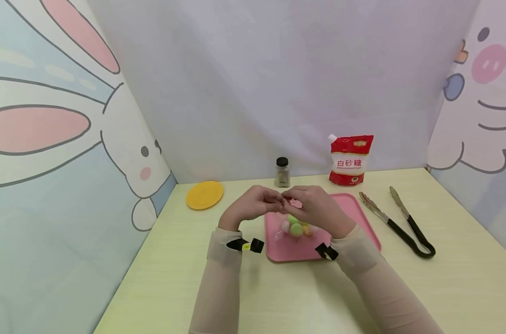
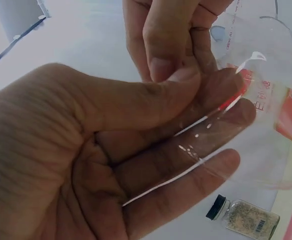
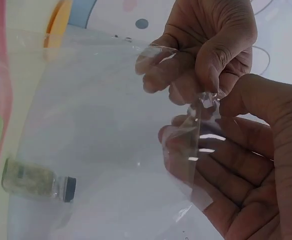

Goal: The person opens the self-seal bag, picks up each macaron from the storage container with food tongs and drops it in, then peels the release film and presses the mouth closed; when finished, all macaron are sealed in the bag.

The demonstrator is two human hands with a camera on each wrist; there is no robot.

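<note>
A thin, clear plastic bag (image 3: 100, 125) spreads out from both hands, almost invisible in the head view. My left hand (image 1: 257, 204) pinches its edge between thumb and forefinger, the other fingers lying loosely behind the film. Right beside it, my right hand (image 1: 317, 208) pinches the same edge, fingertips meeting the left ones. In the left wrist view the film (image 2: 266, 60) covers the left fingertips. Below the hands, small round macaron-like pieces, one green (image 1: 296, 230) and one yellow (image 1: 307, 230), show over the pink tray (image 1: 286, 253), partly hidden by the hands.
Behind the hands stands a small black-capped jar (image 1: 283, 176). A red and white sugar pouch (image 1: 350, 162) stands at the back right. Tongs with black handles (image 1: 409, 236) lie right of the tray, and a yellow plate (image 1: 204, 195) lies at the back left.
</note>
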